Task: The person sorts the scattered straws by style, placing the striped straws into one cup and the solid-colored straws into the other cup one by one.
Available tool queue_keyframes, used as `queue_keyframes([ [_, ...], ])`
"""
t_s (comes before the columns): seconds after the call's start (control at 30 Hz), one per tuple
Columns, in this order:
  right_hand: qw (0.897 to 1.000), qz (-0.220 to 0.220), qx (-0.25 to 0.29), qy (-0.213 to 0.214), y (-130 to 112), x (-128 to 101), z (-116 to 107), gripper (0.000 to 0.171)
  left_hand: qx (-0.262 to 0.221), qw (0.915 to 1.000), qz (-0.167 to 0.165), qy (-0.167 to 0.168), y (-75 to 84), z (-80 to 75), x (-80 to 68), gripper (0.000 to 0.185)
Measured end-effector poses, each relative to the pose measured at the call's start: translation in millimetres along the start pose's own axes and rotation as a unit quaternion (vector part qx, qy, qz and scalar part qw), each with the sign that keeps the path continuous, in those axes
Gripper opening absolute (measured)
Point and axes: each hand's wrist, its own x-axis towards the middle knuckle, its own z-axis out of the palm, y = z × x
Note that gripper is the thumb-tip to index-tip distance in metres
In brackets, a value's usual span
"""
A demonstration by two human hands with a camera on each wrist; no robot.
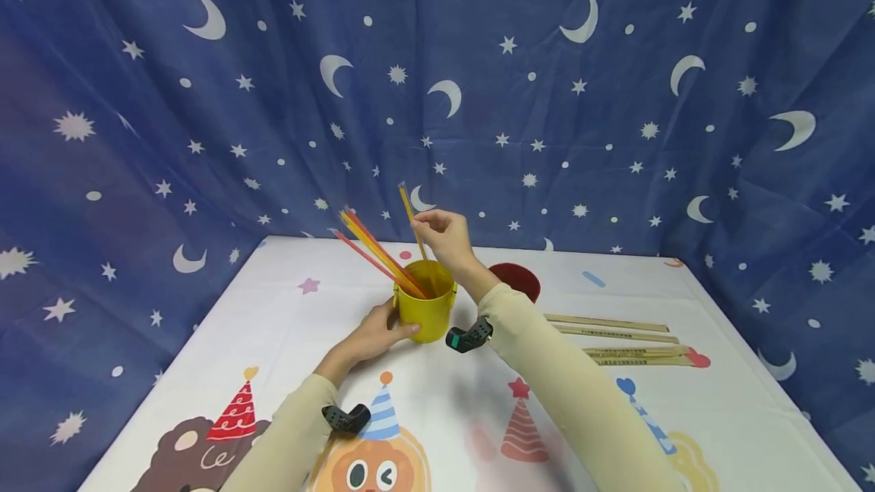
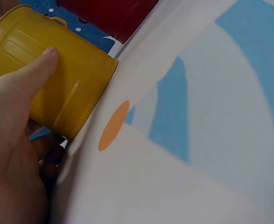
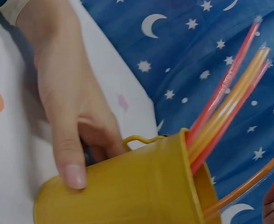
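Your left hand (image 1: 374,334) gripped the yellow pail (image 1: 425,302) by its side, thumb (image 2: 32,74) pressed flat on the wall. Just beyond that grip, your right hand (image 1: 446,238) pinched one orange straw (image 1: 413,220) above the rim, its lower end inside the pail. Left of that pinch, more straws (image 1: 372,250) leaned out. Behind your right wrist stood a red cup (image 1: 517,279).

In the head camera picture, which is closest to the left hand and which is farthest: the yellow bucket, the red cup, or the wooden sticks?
1. yellow bucket: the left hand holds it.
2. red cup: behind the bucket, to the right.
3. wooden sticks: flat on the table, far right.
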Motion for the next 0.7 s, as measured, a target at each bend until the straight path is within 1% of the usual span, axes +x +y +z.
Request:
queue_keyframes([
  [0.17, 0.999, 0.018, -0.022, -0.016, 5, 2, 4, 0.019, 0.003, 1.0, 0.007, 0.0, 2.3, 0.2, 3.1, 0.091],
  [0.43, 0.997, 0.024, -0.039, -0.06, 13, 2, 10, 0.019, 0.004, 1.0, -0.007, 0.0, 0.9, 0.7, 3.4, 0.095],
  [0.63, 0.996, 0.037, -0.047, -0.065, 12, -1, 10, 0.019, 0.009, 0.9999, -0.014, 0.0, 0.7, 0.3, 1.1, 0.095],
  [0.7, 0.996, 0.04, -0.05, -0.068, 12, -1, 10, 0.019, 0.009, 0.9999, -0.011, 0.0, 0.3, -0.2, 0.3, 0.095],
])
